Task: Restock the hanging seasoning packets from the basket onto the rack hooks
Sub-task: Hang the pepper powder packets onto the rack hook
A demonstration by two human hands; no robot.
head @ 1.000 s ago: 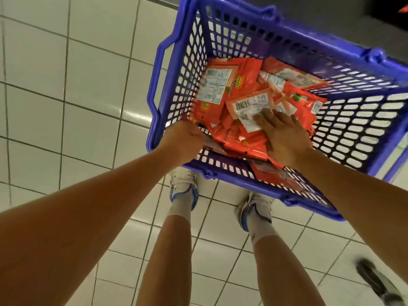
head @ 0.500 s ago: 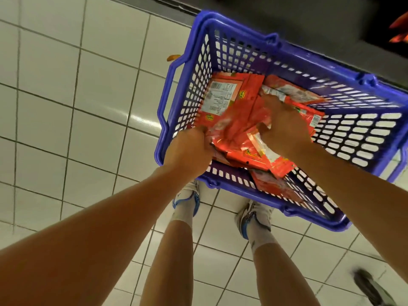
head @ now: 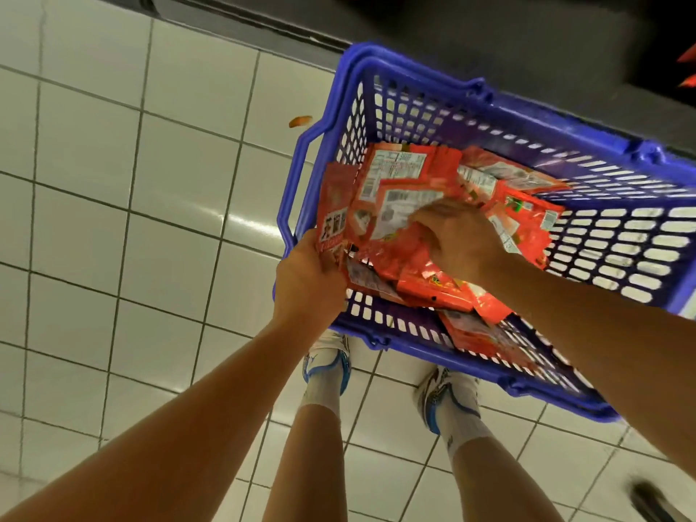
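Note:
A blue plastic basket (head: 587, 254) stands on the tiled floor in front of my feet, holding several red seasoning packets with white labels. My left hand (head: 307, 278) grips the lower edge of a bunch of red packets (head: 380, 205) at the basket's near-left corner, lifted above the rim. My right hand (head: 457, 237) curls its fingers round the same bunch from the right. More packets (head: 527, 212) lie loose on the basket floor behind my hands. The rack hooks are out of view.
White floor tiles (head: 132, 220) spread to the left. A dark shelf base (head: 489, 39) runs along the top, with red packet tips at the far right edge. A small orange scrap (head: 300, 121) lies on the floor. A dark shoe (head: 655, 502) shows at bottom right.
My right hand went from lying flat on the pile to gathering packets. Both hands have raised a bunch of packets up and to the left, above the basket rim.

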